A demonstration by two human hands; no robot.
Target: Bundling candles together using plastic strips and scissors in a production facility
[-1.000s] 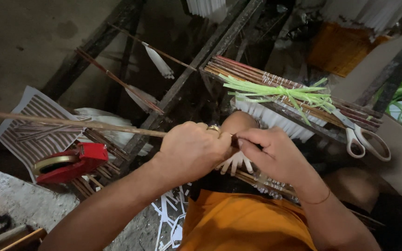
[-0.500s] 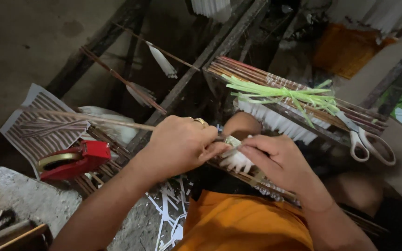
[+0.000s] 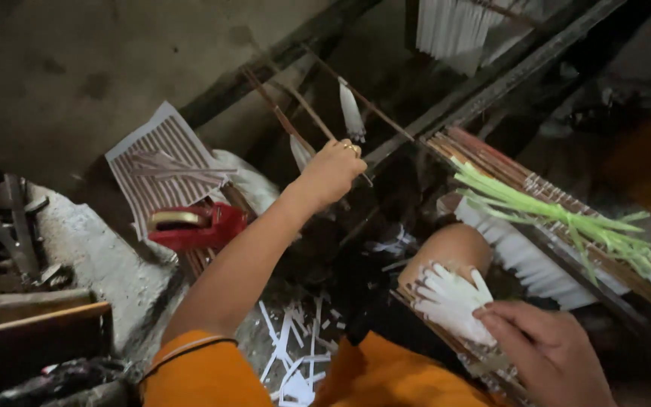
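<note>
My left hand (image 3: pixel 333 170) reaches forward with its fingers closed around a thin brown stick (image 3: pixel 280 120) that carries a small white paper tassel (image 3: pixel 301 153); a ring shows on one finger. More sticks with a white tassel (image 3: pixel 352 113) lean just beyond it. My right hand (image 3: pixel 548 350) rests low at the right, pinching the white fringed paper pieces (image 3: pixel 450 298) that lie on a bundle of brown sticks (image 3: pixel 453 343) across my knee.
A red tape dispenser (image 3: pixel 194 226) sits left of my arm by a striped white paper sheet (image 3: pixel 163 162). Green leaf strips (image 3: pixel 559 215) lie on a stick bundle at the right. White paper scraps (image 3: pixel 295 350) litter the floor. Dark wooden beams cross behind.
My left hand left the right hand and moved forward and up with a stick. The right hand dropped back to the fringed paper on my knee.
</note>
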